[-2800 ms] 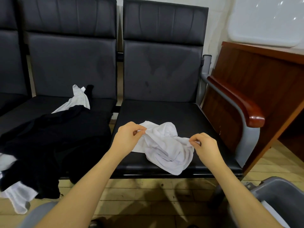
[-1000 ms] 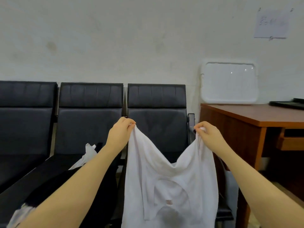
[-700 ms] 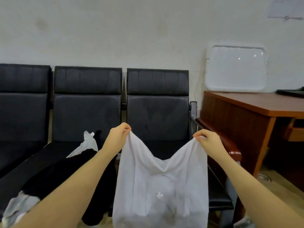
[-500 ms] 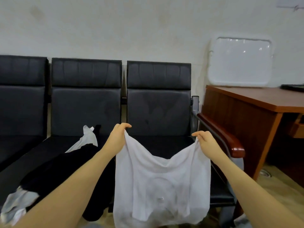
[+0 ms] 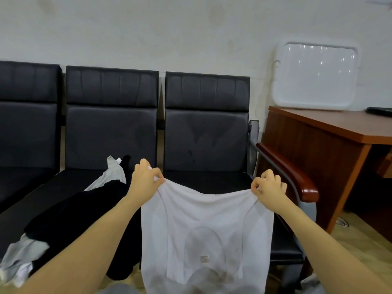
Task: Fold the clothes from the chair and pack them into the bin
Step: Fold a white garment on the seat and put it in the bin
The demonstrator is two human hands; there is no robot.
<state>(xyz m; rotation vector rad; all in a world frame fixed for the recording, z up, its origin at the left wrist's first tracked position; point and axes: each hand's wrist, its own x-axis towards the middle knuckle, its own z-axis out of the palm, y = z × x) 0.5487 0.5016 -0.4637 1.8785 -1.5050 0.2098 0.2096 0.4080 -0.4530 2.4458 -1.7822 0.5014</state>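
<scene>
A thin white top (image 5: pixel 203 225) hangs spread out in front of the right black chair seat (image 5: pixel 212 179). My left hand (image 5: pixel 146 181) pinches its upper left corner and my right hand (image 5: pixel 268 187) pinches its upper right corner, with the top edge stretched between them. The garment's neckline and label show low down, so it hangs upside down. A pile of black clothing (image 5: pixel 84 213) with white pieces (image 5: pixel 110 177) lies on the middle chair seat. The bin cannot be made out in this view.
Three black padded chairs stand in a row against a pale wall. A wooden armrest (image 5: pixel 292 170) ends the row on the right. Beyond it stands a brown wooden desk (image 5: pixel 331 132) with a white tray (image 5: pixel 316 75) leaning on the wall.
The white top was lifted off the right seat and held up high by both hands. Since then both hands have lowered it and pulled its top edge wider and tauter.
</scene>
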